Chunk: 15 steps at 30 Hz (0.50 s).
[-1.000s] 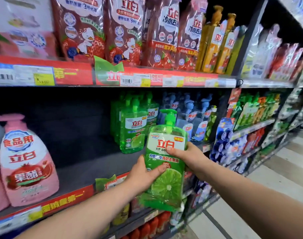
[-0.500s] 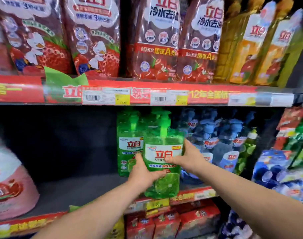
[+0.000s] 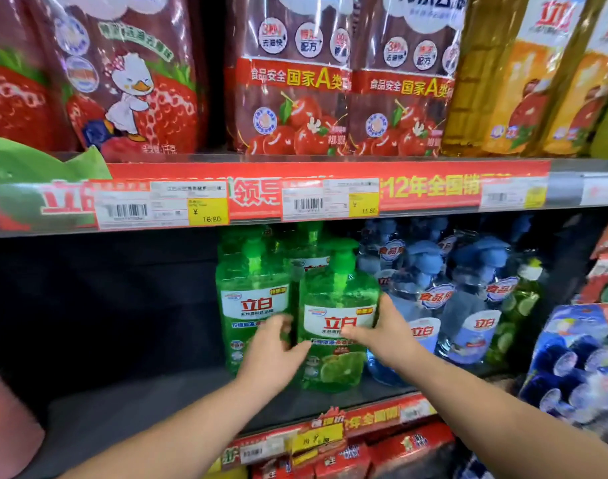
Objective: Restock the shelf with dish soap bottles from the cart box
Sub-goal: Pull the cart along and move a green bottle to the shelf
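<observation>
Green dish soap bottle (image 3: 333, 368) upright on the shelf (image 3: 140, 409).
I hold it just beside a matching bottle (image 3: 250, 305); green pump, lime-printed label.

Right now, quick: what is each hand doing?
Left hand: grips the green soap bottle, left side.
Right hand: grips the same bottle, right side, thumb across its front.

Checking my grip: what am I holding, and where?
The front green dish soap bottle, by the middle of its body: left hand on its left side, right hand on its right.
</observation>
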Available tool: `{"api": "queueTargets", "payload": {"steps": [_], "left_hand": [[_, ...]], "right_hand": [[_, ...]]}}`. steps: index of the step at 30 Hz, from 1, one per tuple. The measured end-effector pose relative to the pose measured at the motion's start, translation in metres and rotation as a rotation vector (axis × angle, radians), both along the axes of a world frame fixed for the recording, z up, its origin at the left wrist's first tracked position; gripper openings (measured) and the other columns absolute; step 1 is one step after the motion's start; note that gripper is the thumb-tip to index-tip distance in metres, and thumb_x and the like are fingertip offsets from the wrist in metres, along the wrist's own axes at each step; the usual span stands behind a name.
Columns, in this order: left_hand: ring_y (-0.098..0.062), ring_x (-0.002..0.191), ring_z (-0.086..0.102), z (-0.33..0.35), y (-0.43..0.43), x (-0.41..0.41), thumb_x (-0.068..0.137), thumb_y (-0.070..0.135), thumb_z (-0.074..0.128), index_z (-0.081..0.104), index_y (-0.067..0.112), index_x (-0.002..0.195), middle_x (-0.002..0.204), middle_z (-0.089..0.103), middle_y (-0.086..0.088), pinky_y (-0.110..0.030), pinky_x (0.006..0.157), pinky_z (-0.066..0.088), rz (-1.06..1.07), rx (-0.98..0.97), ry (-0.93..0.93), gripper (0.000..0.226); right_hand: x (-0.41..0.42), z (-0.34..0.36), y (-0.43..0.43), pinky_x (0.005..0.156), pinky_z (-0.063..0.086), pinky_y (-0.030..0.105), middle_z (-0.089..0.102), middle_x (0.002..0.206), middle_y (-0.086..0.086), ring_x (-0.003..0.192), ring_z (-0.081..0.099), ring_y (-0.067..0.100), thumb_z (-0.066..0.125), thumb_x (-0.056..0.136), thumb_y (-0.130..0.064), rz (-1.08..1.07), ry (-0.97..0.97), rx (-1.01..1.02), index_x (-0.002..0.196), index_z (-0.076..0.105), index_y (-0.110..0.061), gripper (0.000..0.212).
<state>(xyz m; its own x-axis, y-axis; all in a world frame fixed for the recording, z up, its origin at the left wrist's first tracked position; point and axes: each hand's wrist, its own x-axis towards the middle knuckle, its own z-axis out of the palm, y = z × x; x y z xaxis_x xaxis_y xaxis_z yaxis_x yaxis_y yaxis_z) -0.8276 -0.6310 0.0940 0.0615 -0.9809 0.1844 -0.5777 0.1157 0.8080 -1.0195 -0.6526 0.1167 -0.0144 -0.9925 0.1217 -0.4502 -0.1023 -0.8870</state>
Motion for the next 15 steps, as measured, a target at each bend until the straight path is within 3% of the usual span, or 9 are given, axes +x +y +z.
{"api": "queueTargets", "payload": {"steps": [2,4,7,9,10,12,15], "left_hand": [[-0.017,0.081,0.057,-0.001,0.005,0.020,0.076,0.022,0.073,0.049,0.021,0.098,0.095,0.057,-0.002,-0.024,0.068,0.039,0.148,-0.075,0.081,0.031],[-0.026,0.086,0.058,-0.005,0.003,0.043,0.070,0.022,0.078,0.048,0.017,0.093,0.090,0.054,-0.002,-0.028,0.068,0.039,0.331,-0.153,0.132,0.038],[-0.034,0.114,0.050,-0.004,-0.013,0.068,0.059,0.027,0.087,0.045,0.006,0.122,0.120,0.050,-0.016,-0.036,0.088,0.044,0.475,-0.106,0.102,0.078],[-0.033,0.125,0.044,-0.003,-0.029,0.076,0.056,0.026,0.089,0.035,0.008,0.137,0.136,0.043,-0.017,-0.038,0.098,0.044,0.376,-0.019,0.120,0.099],[-0.032,0.125,0.046,-0.002,-0.036,0.077,0.056,0.023,0.089,0.034,0.010,0.137,0.136,0.046,-0.015,-0.039,0.095,0.047,0.291,0.005,0.160,0.099],[-0.028,0.115,0.055,-0.004,-0.044,0.074,0.059,0.015,0.087,0.036,0.013,0.134,0.123,0.057,-0.007,-0.037,0.085,0.051,0.179,0.042,0.267,0.091],[-0.020,0.103,0.058,-0.011,-0.046,0.073,0.065,0.017,0.084,0.031,0.021,0.136,0.109,0.060,0.003,-0.030,0.087,0.045,0.197,0.059,0.289,0.089]], "right_hand": [[0.004,-0.008,-0.001,0.058,0.046,0.004,0.058,0.094,-0.012,0.081,0.054,-0.006,0.080,0.070,-0.005,-0.022,-0.038,-0.018,0.106,0.040,-0.022,0.056],[0.009,-0.020,0.000,0.063,0.046,0.005,0.056,0.097,-0.012,0.086,0.054,-0.006,0.082,0.066,-0.003,-0.028,-0.045,-0.035,0.108,0.037,-0.023,0.066],[0.012,-0.029,-0.001,0.081,0.044,0.019,0.054,0.098,-0.015,0.095,0.055,0.007,0.085,0.064,-0.007,-0.042,-0.010,-0.014,0.112,0.034,-0.023,0.071],[0.010,-0.030,-0.009,0.087,0.045,0.027,0.054,0.096,-0.016,0.098,0.054,0.010,0.084,0.066,-0.012,-0.050,0.040,0.008,0.110,0.035,-0.021,0.067],[0.009,-0.030,-0.013,0.088,0.045,0.028,0.055,0.098,-0.012,0.099,0.054,0.012,0.084,0.066,-0.014,-0.058,0.058,0.019,0.108,0.036,-0.019,0.064],[0.009,-0.028,-0.022,0.089,0.045,0.028,0.057,0.102,-0.004,0.102,0.056,0.016,0.084,0.067,-0.016,-0.077,0.072,0.040,0.106,0.040,-0.016,0.059],[0.015,-0.028,-0.033,0.097,0.046,0.036,0.061,0.115,0.008,0.110,0.058,0.025,0.083,0.068,-0.016,-0.103,0.059,0.084,0.117,0.047,-0.005,0.061]]}}
